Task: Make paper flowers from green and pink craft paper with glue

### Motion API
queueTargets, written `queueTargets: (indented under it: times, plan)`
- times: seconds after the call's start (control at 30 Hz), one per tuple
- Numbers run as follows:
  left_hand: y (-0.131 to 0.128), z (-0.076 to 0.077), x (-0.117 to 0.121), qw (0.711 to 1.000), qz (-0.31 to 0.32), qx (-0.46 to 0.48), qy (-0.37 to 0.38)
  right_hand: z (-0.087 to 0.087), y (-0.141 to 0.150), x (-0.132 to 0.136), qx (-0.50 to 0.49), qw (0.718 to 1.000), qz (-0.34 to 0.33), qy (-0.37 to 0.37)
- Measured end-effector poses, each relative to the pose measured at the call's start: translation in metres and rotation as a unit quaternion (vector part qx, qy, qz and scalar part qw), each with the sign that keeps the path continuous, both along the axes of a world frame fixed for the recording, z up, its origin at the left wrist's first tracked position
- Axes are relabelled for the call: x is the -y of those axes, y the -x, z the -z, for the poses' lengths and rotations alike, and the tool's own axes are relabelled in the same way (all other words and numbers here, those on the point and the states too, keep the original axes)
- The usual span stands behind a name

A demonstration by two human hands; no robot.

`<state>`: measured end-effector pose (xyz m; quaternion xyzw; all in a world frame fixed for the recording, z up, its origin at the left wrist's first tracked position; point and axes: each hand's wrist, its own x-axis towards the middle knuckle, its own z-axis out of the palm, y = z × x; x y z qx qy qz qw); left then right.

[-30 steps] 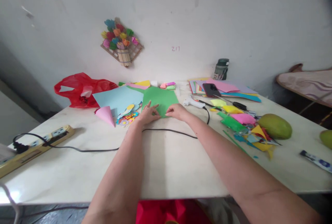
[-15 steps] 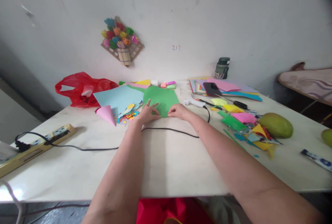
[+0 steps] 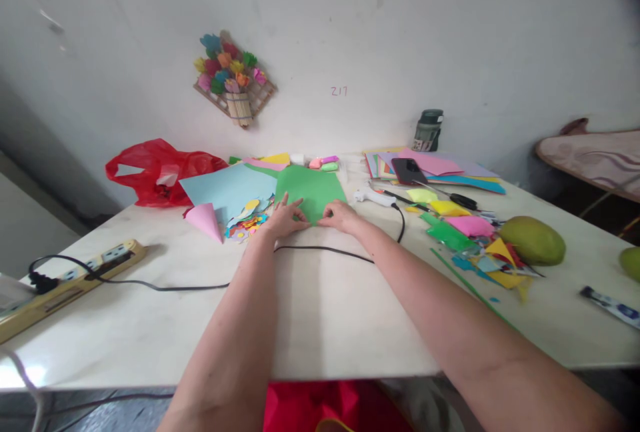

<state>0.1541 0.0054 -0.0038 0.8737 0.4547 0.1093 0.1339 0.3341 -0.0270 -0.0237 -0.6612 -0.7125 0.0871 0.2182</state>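
A green sheet of paper [image 3: 313, 185] lies flat on the table in front of me. My left hand [image 3: 286, 219] is at its near left edge, some fingers spread over the sheet, the thumb and a neighbouring finger closed on the edge. At the near edge, just right of it, my right hand [image 3: 340, 217] pinches the paper between thumb and bent fingers. The fingertips of both hands are close together; the exact grip is small in view. To the left, a light blue sheet [image 3: 230, 187] reaches the green one, with colourful paper cutouts [image 3: 246, 224] heaped at its near side.
A pink paper cone [image 3: 205, 221], red plastic bag [image 3: 150, 179] and power strip [image 3: 95, 272] are at left. A black cord crosses beneath my forearms to a white glue gun [image 3: 373, 198]. Scissors [image 3: 463, 201], phone [image 3: 409, 171], paper scraps [image 3: 493, 265] and green fruit [image 3: 533, 241] lie right.
My right hand has slid slightly left along the paper's near edge, closer to my left hand. My left hand stays nearly in place.
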Motion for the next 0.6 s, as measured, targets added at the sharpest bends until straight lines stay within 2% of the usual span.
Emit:
queueTargets:
  times: [0.23, 0.43, 0.6]
  plan:
    - [-0.002, -0.001, 0.001, 0.997, -0.058, -0.041, 0.008, -0.011, 0.002, -0.001, 0.042, 0.998, 0.006, 0.045]
    - [-0.006, -0.005, 0.009, 0.992, -0.107, -0.054, 0.035, -0.014, 0.001, -0.001, 0.041, 0.998, -0.006, 0.055]
    - [-0.005, -0.009, 0.012, 0.986, -0.155, -0.061, 0.002, -0.016, 0.001, -0.001, 0.05, 0.997, -0.012, 0.063]
